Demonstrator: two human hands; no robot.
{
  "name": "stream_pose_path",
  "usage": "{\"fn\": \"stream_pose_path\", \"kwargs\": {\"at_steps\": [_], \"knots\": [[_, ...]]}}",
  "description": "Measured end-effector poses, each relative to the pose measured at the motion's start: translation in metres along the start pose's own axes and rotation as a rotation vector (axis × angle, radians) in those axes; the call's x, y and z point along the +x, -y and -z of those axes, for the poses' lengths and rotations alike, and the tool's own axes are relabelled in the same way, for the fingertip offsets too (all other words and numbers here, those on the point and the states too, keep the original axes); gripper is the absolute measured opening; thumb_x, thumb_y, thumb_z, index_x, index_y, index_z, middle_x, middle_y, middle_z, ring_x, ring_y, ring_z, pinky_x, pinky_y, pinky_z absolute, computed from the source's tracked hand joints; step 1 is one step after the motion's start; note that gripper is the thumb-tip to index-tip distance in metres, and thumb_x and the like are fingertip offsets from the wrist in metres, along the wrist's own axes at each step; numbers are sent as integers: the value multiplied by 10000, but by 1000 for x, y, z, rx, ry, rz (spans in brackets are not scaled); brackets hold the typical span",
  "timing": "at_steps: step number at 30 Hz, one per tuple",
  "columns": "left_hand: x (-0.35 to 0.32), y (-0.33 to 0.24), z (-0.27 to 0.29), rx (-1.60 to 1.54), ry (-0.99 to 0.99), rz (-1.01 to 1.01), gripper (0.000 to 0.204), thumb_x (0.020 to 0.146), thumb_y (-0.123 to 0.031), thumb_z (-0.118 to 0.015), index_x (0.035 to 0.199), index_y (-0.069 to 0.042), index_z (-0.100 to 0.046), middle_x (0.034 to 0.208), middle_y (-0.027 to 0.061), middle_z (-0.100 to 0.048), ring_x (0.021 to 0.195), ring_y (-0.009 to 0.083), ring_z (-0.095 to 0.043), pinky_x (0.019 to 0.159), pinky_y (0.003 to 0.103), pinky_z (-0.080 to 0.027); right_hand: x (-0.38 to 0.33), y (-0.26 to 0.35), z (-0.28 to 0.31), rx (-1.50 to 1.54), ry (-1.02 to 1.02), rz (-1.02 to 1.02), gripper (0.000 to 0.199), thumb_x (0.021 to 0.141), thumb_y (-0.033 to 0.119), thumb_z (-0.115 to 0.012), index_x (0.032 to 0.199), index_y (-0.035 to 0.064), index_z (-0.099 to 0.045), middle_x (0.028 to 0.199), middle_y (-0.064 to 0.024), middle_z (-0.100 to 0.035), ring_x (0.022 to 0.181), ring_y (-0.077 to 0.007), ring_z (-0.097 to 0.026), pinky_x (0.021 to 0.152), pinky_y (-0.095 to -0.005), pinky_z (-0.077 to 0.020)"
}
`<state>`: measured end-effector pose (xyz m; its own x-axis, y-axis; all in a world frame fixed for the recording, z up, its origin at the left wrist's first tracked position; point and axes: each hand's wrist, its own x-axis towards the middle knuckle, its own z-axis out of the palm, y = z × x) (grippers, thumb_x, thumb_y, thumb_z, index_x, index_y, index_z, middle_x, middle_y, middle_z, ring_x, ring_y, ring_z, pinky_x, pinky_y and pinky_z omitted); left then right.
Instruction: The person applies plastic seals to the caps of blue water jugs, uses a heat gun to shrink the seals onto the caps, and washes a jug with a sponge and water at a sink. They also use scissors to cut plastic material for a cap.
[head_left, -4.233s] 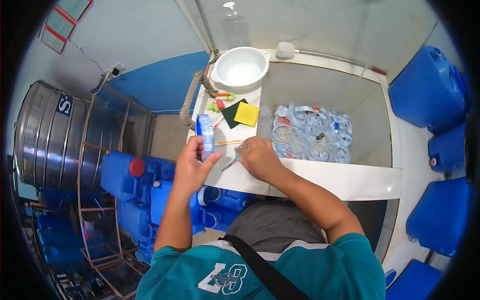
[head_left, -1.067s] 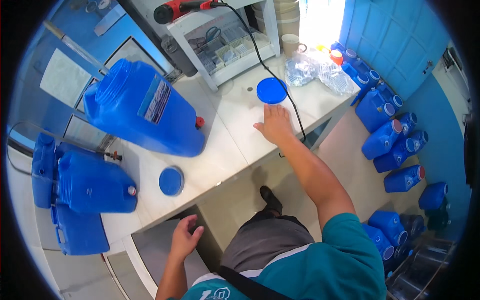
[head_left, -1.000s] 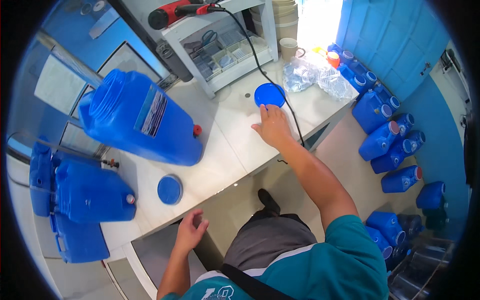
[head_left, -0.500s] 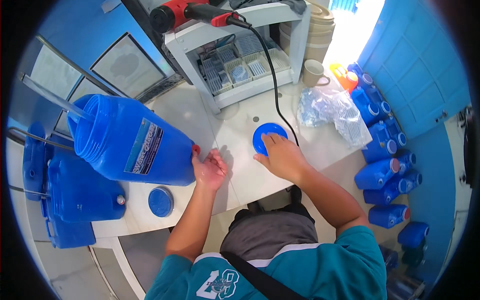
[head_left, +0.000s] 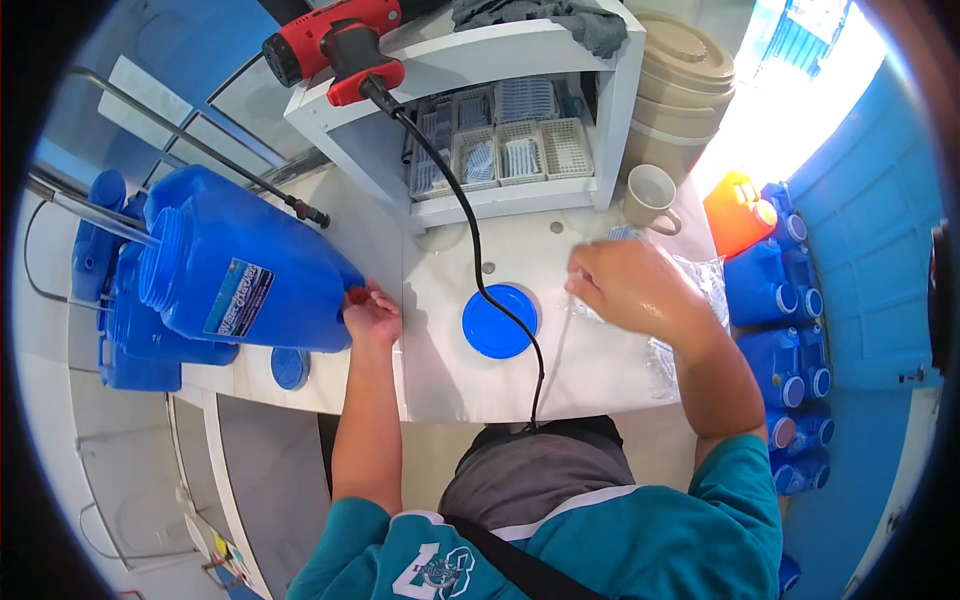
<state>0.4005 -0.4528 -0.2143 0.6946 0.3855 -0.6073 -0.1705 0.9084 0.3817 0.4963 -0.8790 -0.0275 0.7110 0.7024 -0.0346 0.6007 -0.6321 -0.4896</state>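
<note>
A large blue water jug [head_left: 290, 290] leans on the table at the left, its wide threaded mouth uncovered and a hose running toward it. My left hand [head_left: 372, 318] is at its base end, fingers curled round a small red cap [head_left: 357, 295]. Over the clear plastic bag [head_left: 700, 280] on the right is my right hand [head_left: 640, 285], thumb and fingers drawn together; whatever may be in them I cannot make out. Between my hands a round blue lid [head_left: 497, 330] lies flat, with a black cord [head_left: 462, 200] crossing it. Another blue cap [head_left: 290, 368] rests below the jug.
A white shelf [head_left: 500, 210] with small baskets stands at the back, a red heat gun [head_left: 335, 45] on top. Beside it are a beige mug [head_left: 650, 195] and beige buckets [head_left: 675, 90]. Blue jugs [head_left: 760, 285] and an orange one [head_left: 738, 215] line the right.
My right hand has left the blue lid and moved right, over the plastic bag. My left hand's fingers have curled round the red cap. The whole view has shifted.
</note>
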Motion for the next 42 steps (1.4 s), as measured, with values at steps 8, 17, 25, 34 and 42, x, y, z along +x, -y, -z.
{"fn": "stream_pose_path", "kwargs": {"at_steps": [8, 17, 25, 34, 42], "knots": [[-16, 13, -2, 345, -165, -101, 508, 1030, -627, -362, 928, -168, -554, 861, -7, -655, 702, 113, -591, 592, 265, -504, 180, -52, -22, -230, -174, -74, 173, 875, 138, -632, 967, 52, -750, 999, -170, -735, 960, -356, -707, 838, -482, -556], [-148, 127, -10, 2185, 682, -1066, 526, 884, -380, -718, 1323, -110, -615, 1402, 156, -554, 1335, 385, -470, 1116, 524, -306, 240, -75, -56, -607, -298, -98, 160, 828, 221, -686, 879, 113, -793, 923, -99, -761, 969, -312, -685, 786, -453, -534], [-183, 44, -57, 1370, 615, -641, 420, 997, -201, -612, 1368, -26, -521, 1350, 137, -585, 1241, 238, -571, 1012, 378, -465, 69, 38, 19, -8, -766, 41, 214, 899, 241, -706, 1027, 75, -750, 1021, -129, -722, 997, -347, -641, 877, -432, -519], [-227, 41, -121, 978, 757, -361, 294, 1051, -161, -550, 1278, 26, -558, 1154, 79, -667, 1009, 73, -587, 868, 260, -473, -1, 154, -17, 130, -655, 264, 334, 814, 218, -798, 1083, 48, -697, 1022, -92, -705, 998, -293, -645, 864, -403, -520], [-230, 43, -112, 820, 682, -444, 217, 1016, -42, -573, 1217, 19, -518, 1169, 150, -687, 866, 72, -628, 747, 236, -509, 32, 127, -62, 948, -291, 29, 180, 947, 167, -719, 974, -2, -665, 1023, -116, -714, 866, -122, -650, 760, -309, -536]]}}
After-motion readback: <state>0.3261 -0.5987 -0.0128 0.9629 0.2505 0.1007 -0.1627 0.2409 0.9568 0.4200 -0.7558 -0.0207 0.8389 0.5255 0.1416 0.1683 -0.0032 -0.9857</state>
